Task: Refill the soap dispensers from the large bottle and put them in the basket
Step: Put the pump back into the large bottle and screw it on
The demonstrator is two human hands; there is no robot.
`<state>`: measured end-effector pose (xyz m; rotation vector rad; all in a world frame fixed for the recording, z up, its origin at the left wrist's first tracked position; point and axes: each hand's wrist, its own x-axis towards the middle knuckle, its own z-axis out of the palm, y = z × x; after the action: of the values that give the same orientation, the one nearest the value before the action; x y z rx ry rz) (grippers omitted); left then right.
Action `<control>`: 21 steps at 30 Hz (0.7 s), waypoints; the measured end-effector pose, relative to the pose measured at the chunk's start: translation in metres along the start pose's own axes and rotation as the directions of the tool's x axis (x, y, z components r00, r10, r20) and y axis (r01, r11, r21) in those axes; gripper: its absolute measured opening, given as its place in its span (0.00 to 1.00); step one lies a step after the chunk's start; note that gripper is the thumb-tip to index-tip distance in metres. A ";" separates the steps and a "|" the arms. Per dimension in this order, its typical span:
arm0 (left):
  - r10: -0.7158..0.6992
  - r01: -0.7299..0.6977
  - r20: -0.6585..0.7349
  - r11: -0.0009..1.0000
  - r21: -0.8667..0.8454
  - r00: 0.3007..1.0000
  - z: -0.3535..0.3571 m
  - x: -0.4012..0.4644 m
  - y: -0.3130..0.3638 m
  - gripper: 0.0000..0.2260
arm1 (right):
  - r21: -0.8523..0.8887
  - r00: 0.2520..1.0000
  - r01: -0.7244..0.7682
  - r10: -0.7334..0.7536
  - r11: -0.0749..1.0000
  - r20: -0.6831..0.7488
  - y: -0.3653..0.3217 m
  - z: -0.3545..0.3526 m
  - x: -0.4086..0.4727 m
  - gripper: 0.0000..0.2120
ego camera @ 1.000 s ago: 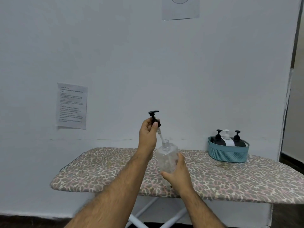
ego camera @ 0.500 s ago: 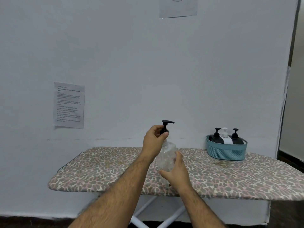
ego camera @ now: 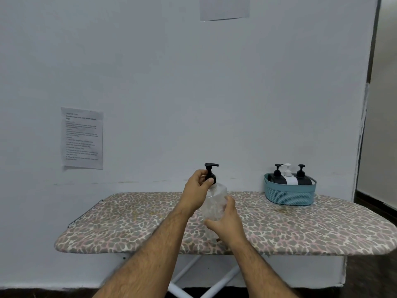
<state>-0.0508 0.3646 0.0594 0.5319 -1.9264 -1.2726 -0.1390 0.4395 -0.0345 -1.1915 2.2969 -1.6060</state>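
Observation:
A clear plastic soap bottle (ego camera: 216, 203) stands upright on the ironing board (ego camera: 129, 220) near its middle. Its black pump head (ego camera: 211, 171) sits on the bottle's neck. My left hand (ego camera: 196, 191) pinches the pump's collar between thumb and fingers. My right hand (ego camera: 227, 222) grips the lower part of the bottle from the right. At the back right, a teal basket (ego camera: 290, 193) holds three dispensers: two black ones (ego camera: 277, 174) and a white one (ego camera: 287, 175) between them.
The board has a leopard-print cover and white crossed legs (ego camera: 189, 276) below. A white wall runs right behind it, with a printed sheet (ego camera: 82, 138) taped at the left. A dark doorway edge (ego camera: 373, 39) is at the far right.
My left hand brought the pump head down from above the open neck and set it onto the bottle. My right hand stayed on the bottle's body.

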 end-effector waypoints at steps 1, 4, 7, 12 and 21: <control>-0.001 0.001 0.009 1.000 0.008 1.000 -0.001 0.001 -0.001 0.07 | 0.012 1.000 -0.004 0.004 1.000 0.008 -0.001 0.000 0.001 0.47; 0.002 -0.002 0.026 1.000 0.020 1.000 0.000 0.003 0.000 0.08 | 0.007 0.999 -0.024 0.024 1.000 0.040 -0.003 -0.004 0.004 0.48; 0.012 -0.014 0.049 0.999 0.034 0.999 0.005 0.005 -0.001 0.08 | 0.056 0.999 0.020 -0.022 0.998 0.037 -0.011 -0.011 0.006 0.43; 0.043 -0.052 0.067 0.989 0.137 0.997 0.014 0.012 0.003 0.11 | 0.103 1.000 0.028 -0.027 0.994 -0.003 -0.023 -0.019 0.019 0.43; 0.073 -0.062 -0.086 0.990 0.130 0.994 0.024 0.025 0.011 0.10 | 0.076 0.999 -0.037 0.038 0.996 -0.006 -0.016 -0.017 0.022 0.46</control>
<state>-0.0845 0.3665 0.0731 0.5739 -1.9417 -1.0704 -0.1536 0.4357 -0.0067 -1.1212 2.2271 -1.6710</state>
